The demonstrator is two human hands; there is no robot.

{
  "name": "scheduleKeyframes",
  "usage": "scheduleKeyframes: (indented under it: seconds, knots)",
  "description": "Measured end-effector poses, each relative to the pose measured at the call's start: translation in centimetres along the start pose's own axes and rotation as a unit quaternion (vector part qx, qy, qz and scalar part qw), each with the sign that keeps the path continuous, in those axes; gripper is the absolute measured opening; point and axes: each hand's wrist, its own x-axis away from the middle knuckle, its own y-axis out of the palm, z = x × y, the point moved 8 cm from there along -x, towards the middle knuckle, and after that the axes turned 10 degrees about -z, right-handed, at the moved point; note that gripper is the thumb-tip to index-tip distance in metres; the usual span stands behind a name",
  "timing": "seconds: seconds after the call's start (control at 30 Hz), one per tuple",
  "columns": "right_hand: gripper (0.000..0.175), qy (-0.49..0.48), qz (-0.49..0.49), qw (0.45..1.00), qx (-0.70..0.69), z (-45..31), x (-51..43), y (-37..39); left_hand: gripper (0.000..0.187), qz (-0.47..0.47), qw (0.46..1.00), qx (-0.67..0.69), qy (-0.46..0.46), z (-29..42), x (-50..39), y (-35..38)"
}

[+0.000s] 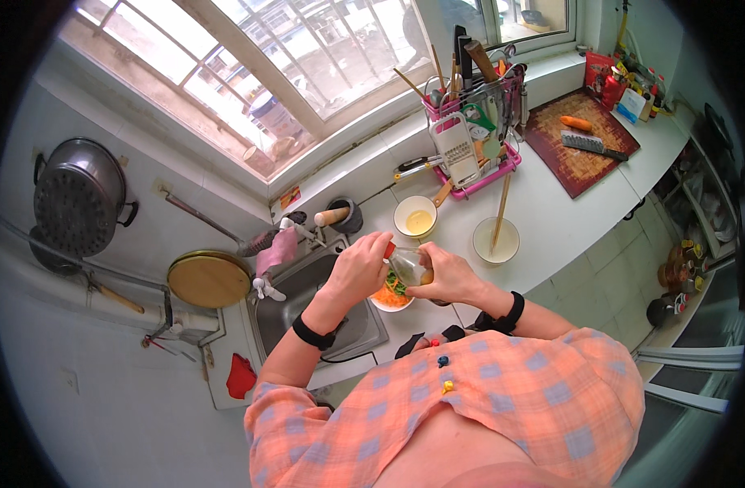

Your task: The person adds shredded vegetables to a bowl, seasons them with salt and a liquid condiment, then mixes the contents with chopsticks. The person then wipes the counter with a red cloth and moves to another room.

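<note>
My left hand (361, 267) has its fingers closed around the red cap of a clear bottle (407, 261). My right hand (448, 274) grips the body of that bottle, which is tilted and has a little yellowish content at its lower end. Beneath the bottle, a white bowl (392, 307) of shredded orange and green vegetables is partly hidden. Behind the hands stands a bowl of pale yellow liquid (418, 222). To the right, a whitish bowl (506, 249) has wooden chopsticks (502, 204) leaning in it.
A steel sink (305, 305) lies at the left, with a stone mortar (350, 218) behind it. A pink utensil rack (511, 161) holds a grater (454, 146). On a cutting board (582, 171) are a carrot (575, 124) and a cleaver (582, 141).
</note>
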Motion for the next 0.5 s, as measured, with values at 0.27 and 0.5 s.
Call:
scheduleKeyframes:
  seconds: [0.27, 0.5]
  knots:
    - [0.075, -0.033, -0.014, 0.999, 0.025, -0.5, 0.0, 0.6, 0.038, -0.051, 0.998, 0.03, -0.024, -1.1, 0.4, 0.0]
    - [0.077, -0.08, -0.072, 0.994, -0.005, -0.1, 0.5, 1.9, 0.026, -0.166, 0.932, 0.321, -0.027, -2.5, 1.5, -0.5]
